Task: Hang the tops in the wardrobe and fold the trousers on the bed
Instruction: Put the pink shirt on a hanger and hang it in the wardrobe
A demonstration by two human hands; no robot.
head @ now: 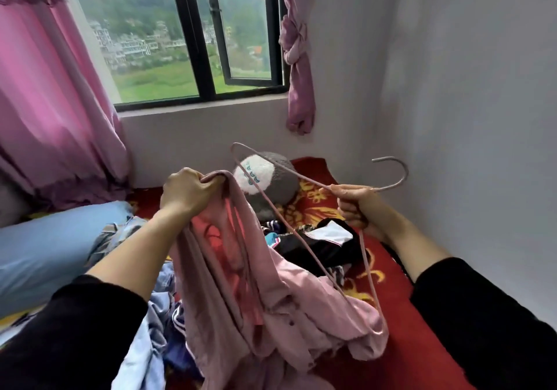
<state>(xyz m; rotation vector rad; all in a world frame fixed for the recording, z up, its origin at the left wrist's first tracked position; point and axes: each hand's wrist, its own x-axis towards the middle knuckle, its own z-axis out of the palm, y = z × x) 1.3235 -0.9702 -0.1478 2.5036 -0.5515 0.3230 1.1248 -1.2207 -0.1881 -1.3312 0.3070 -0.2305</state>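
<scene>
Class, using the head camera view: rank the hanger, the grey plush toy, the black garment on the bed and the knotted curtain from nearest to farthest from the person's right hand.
1. hanger: gripped in the right hand.
2. black garment: just below-left, on the bed.
3. grey plush toy: farther left, behind.
4. knotted curtain: high up by the window.

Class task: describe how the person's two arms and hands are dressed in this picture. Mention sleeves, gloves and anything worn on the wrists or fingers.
Both arms wear loose black sleeves, the left sleeve and the right sleeve, pushed up so the forearms are bare. The left hand and the right hand are bare, without gloves. No watch, bracelet or ring is visible.
</scene>
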